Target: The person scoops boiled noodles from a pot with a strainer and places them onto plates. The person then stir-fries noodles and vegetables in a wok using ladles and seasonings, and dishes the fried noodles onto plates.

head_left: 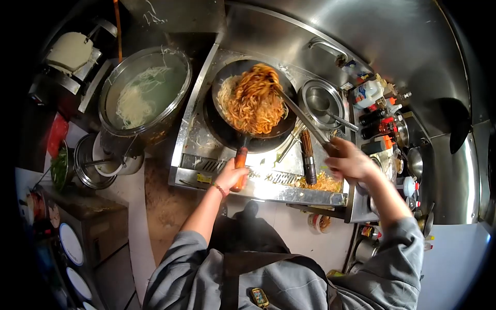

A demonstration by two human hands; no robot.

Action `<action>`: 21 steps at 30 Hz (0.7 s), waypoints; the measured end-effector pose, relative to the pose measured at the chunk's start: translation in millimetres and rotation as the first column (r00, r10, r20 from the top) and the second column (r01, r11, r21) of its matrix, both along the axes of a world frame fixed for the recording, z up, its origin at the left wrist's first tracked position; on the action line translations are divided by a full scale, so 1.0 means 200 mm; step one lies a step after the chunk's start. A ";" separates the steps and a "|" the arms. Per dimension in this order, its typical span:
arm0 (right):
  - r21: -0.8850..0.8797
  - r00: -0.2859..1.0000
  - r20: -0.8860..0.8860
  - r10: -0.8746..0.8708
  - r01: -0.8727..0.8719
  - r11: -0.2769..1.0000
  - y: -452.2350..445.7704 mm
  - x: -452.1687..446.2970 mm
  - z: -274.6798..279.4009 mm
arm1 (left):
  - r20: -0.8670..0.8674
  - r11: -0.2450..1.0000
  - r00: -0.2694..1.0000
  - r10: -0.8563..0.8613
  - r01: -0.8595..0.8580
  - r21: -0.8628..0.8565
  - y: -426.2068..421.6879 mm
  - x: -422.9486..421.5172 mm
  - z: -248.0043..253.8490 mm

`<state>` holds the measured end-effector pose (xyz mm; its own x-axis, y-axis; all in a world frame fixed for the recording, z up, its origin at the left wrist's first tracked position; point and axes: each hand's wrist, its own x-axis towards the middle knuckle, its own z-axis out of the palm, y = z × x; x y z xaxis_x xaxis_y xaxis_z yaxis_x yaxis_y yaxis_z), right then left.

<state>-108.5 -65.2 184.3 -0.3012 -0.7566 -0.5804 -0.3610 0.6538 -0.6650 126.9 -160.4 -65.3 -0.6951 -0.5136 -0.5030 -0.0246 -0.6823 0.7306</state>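
Observation:
My left hand (228,176) is wrapped round the wooden handle (241,160) of a dark wok (219,85) on the stove. Sauce-coated noodles (253,106) fill the wok, heaped up toward its far side. In my right hand (352,161) is a long-handled metal cooking utensil (305,118). It slants down to the left into the noodles, which hide its head, so I cannot tell its exact kind. A bamboo wok brush (308,157) lies on the stove top between the wok and my right hand.
Right of the wok stands a metal pot (309,89) with a ladle (336,119) in it. A large pot (106,111) of pale noodles in water is on the left. Sauce bottles (373,116) line the right side. Food scraps (325,183) lie along the stove's front edge (258,192).

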 end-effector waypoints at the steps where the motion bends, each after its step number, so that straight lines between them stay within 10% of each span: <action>1: 0.099 0.967 -0.223 0.122 -0.102 0.990 -0.07 0.06 -0.14 | 0.008 1.000 1.000 -0.004 0.004 0.029 -0.01 0.00 0.01; 4: 0.141 0.642 -0.650 0.406 -0.423 0.895 -0.04 0.29 -0.96 | 0.000 0.999 1.000 0.006 -0.006 0.035 -0.01 -0.01 0.02; 5: 0.147 0.727 -0.501 0.469 -0.463 0.874 0.03 0.36 -0.99 | -0.011 1.000 1.000 -0.013 0.013 -0.010 -0.02 -0.02 0.02; 11: 0.320 0.566 -0.609 0.556 -0.465 0.825 0.90 -0.02 -0.73 | -0.106 0.998 0.994 0.006 0.001 0.067 0.21 0.26 0.37; 16: 0.256 0.410 -0.783 0.468 -0.473 0.843 0.61 -0.12 -0.47 | -0.145 0.987 0.987 -0.068 0.088 0.136 0.10 0.23 0.45; 21: -0.165 0.777 -0.585 0.232 -0.394 0.904 0.35 -0.12 -0.30 | -0.109 0.992 0.993 0.040 -0.026 0.121 0.35 0.36 0.19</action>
<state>-133.4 4.0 123.4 -0.2203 -0.9623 -0.1598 -0.8644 0.2684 -0.4251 199.2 -91.1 -28.0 -0.7338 -0.4784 -0.4824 0.0761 -0.7635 0.6413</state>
